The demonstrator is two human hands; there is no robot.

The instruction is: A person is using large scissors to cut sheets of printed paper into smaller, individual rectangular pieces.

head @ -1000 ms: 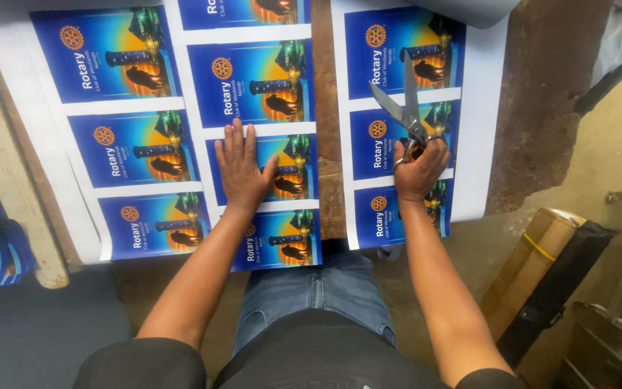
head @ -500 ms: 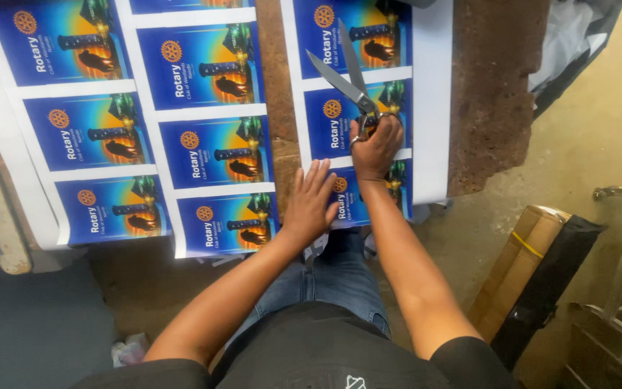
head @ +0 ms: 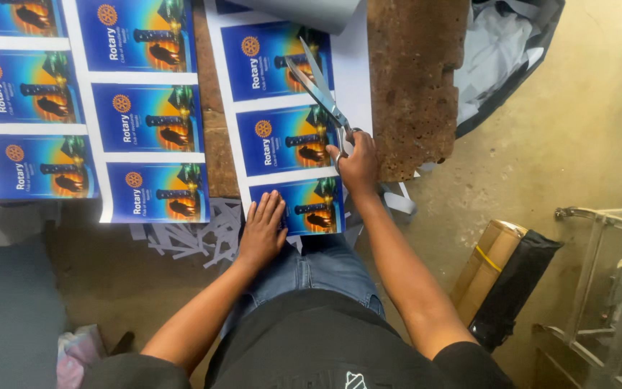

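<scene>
Right hand (head: 360, 164) grips scissors (head: 319, 90) (blades parted) over the printed sheet (head: 286, 137); left hand (head: 260, 232) lies flat, fingers spread, on it

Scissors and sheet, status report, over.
Right hand grips scissors, blades open over printed sheet. Left hand flat on sheet's near corner. Nothing across the cut line.

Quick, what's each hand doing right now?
Left hand: open, flat on the printed sheet.
Right hand: closed on the scissors, blades open.

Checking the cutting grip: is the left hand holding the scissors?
No, the right hand holds the scissors; the left hand lies flat on the printed sheet.
</scene>
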